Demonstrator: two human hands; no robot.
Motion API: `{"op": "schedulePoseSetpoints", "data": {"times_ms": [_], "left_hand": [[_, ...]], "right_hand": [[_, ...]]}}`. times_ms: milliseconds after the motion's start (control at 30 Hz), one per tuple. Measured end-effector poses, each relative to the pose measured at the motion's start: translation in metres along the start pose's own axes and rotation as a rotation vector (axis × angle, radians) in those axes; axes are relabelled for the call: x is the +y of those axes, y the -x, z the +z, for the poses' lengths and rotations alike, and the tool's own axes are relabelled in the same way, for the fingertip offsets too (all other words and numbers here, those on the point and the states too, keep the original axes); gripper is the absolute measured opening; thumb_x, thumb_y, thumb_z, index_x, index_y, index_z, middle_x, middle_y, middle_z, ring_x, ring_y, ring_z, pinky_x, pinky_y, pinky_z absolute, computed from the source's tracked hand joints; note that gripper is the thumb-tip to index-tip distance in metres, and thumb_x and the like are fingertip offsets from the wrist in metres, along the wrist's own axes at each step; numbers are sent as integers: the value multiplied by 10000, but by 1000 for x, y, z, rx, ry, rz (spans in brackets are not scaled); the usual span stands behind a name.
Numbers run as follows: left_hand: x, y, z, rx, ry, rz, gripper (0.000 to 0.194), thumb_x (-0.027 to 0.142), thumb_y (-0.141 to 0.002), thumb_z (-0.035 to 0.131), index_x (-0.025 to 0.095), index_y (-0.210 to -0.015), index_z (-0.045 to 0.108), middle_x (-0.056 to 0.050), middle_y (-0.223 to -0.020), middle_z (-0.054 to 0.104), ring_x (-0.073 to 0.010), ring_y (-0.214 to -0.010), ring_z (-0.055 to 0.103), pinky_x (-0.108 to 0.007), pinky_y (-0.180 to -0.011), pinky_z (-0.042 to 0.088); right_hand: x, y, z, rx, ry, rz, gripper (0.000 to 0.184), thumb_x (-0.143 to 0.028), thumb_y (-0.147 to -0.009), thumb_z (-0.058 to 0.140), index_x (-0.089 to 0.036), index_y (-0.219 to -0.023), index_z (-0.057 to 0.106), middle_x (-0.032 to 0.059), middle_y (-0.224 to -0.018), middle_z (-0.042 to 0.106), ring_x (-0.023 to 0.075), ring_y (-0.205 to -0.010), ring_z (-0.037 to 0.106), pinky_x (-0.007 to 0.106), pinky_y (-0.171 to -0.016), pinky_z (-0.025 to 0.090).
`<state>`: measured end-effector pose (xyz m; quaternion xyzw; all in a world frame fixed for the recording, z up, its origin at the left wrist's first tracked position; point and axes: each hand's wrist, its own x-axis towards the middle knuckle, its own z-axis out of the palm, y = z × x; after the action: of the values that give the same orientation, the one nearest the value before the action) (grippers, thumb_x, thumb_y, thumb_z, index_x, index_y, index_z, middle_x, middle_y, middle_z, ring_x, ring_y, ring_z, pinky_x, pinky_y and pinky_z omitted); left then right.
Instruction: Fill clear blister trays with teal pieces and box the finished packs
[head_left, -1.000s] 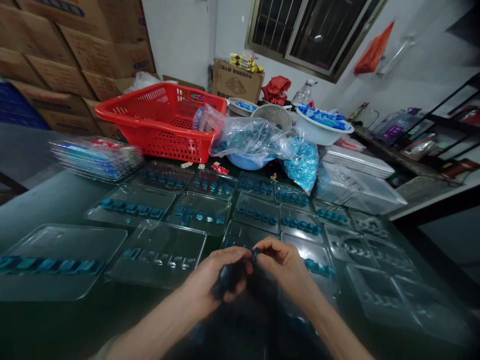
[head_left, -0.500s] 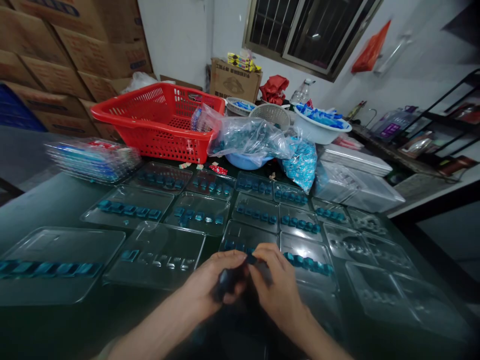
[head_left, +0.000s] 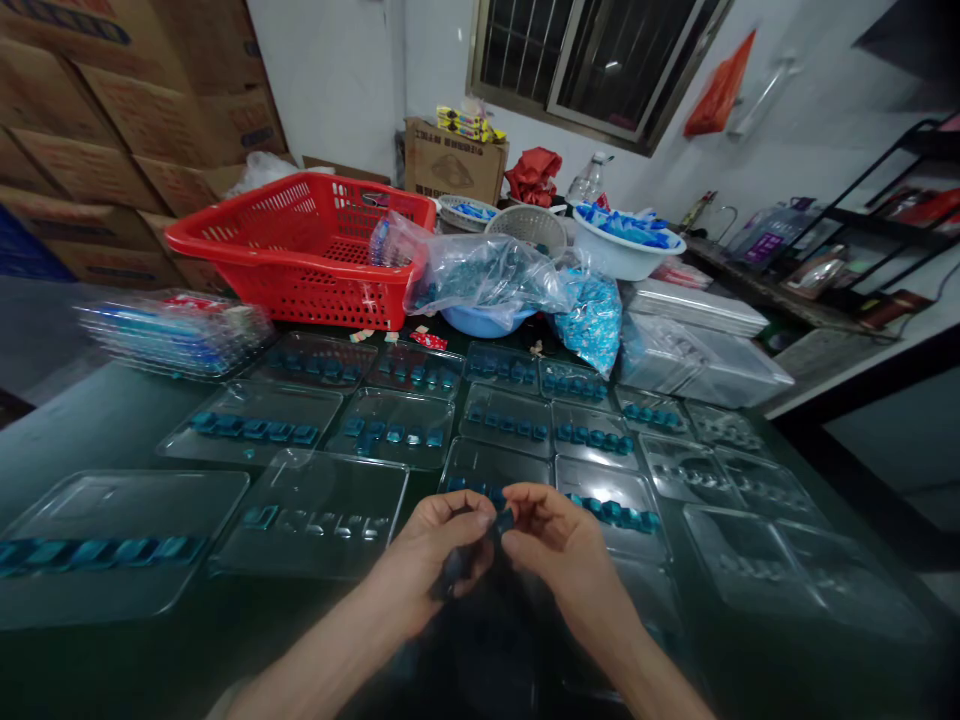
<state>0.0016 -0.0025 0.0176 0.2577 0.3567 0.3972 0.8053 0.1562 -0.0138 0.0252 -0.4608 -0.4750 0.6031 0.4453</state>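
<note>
My left hand [head_left: 454, 545] is closed, with dark teal pieces [head_left: 453, 572] partly hidden in its palm and curled fingers. Between its thumb tip and the fingertips of my right hand [head_left: 559, 538] is one small teal piece [head_left: 504, 520], which both hands seem to pinch. Its exact kind is too small and blurred to tell. Just beyond the hands lies a clear plastic tray [head_left: 499, 455] with a row of teal pieces, partly covered by my fingers. To the left, another clear tray [head_left: 322, 480] holds one teal block [head_left: 261, 517] beside several bare hollows.
More clear trays [head_left: 611, 475] with teal rows cover the dark green table. Behind them stand a red basket [head_left: 300, 250], a plastic bag of dark pieces [head_left: 495, 270], a bag of light-blue wrapped pieces [head_left: 592, 325] and a white basin [head_left: 626, 255]. A tray stack [head_left: 172, 335] sits left.
My right hand's fingers have opened slightly around the small teal piece, its thumb now lower. My left fingers have shifted a little. The view has turned slightly right.
</note>
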Motion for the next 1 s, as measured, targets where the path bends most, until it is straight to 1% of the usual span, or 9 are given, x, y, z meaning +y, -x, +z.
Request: {"op": "schedulePoseSetpoints", "data": {"times_ms": [167, 300, 400, 567, 667, 733, 800, 867, 1000], "left_hand": [[-6, 0, 3, -33, 1, 49, 198, 302, -720, 640, 136, -749, 535, 1, -516, 460, -78, -408, 382, -159, -335, 200], [-7, -2, 3, -32, 1, 51, 190, 296, -733, 627, 135, -755, 529, -4, -531, 472, -78, -409, 389, -158, -333, 210], [-5, -3, 2, -37, 7, 50, 181, 289, -748, 611, 143, -746, 504, -5, -537, 475, -78, -416, 395, -154, -334, 198], [-3, -4, 0, -11, -51, 56, 172, 280, -769, 587, 144, -750, 484, -4, -514, 468, -77, -423, 388, -153, -346, 210], [-3, -3, -1, 5, -73, 55, 171, 276, -765, 588, 142, -757, 483, -4, -516, 469, -75, -424, 383, -152, -349, 211], [-3, -2, -1, -3, -68, 41, 173, 276, -757, 591, 143, -755, 481, -1, -508, 459, -77, -421, 378, -151, -345, 207], [-3, -1, -1, -15, -58, 20, 177, 277, -746, 595, 145, -746, 477, 5, -495, 446, -79, -411, 371, -154, -338, 199], [-3, -1, 0, -24, -55, 10, 176, 266, -736, 600, 145, -728, 473, 7, -500, 443, -79, -407, 372, -156, -334, 196], [-2, -1, 0, -39, -66, -10, 149, 251, -751, 583, 137, -733, 489, 2, -536, 444, -83, -423, 399, -158, -338, 183]], "right_hand": [[5, 1, 9, 114, -89, -48, 354, -203, -638, 720, -253, -965, 593, -27, -789, 563, 113, -732, 549, 243, -670, 477], [8, 4, 15, 148, -106, -54, 301, -214, -675, 692, -250, -954, 585, -36, -736, 540, 99, -661, 532, 214, -579, 455], [12, 5, 15, 146, -137, -35, 282, -203, -687, 678, -245, -946, 577, -39, -725, 526, 86, -610, 500, 191, -503, 407], [16, 1, 16, 125, -262, -6, 231, -200, -699, 662, -224, -908, 568, -33, -760, 537, 53, -523, 449, 193, -486, 361], [16, -3, 15, 86, -339, 1, 196, -210, -704, 655, -211, -872, 553, -42, -736, 525, 28, -465, 400, 180, -438, 293], [14, -3, 13, 65, -321, 23, 167, -198, -709, 639, -203, -841, 537, -54, -696, 504, 16, -426, 351, 174, -402, 239], [12, -3, 8, 53, -235, 53, 158, -170, -712, 618, -200, -831, 519, -55, -689, 504, 16, -424, 331, 169, -387, 212], [9, -3, 4, 50, -134, 56, 172, -128, -711, 601, -202, -830, 502, -47, -711, 521, 27, -474, 375, 162, -410, 248], [6, -3, -2, 19, -60, -38, 215, -71, -706, 580, -211, -827, 471, -38, -770, 539, 64, -655, 481, 173, -554, 358]]}}
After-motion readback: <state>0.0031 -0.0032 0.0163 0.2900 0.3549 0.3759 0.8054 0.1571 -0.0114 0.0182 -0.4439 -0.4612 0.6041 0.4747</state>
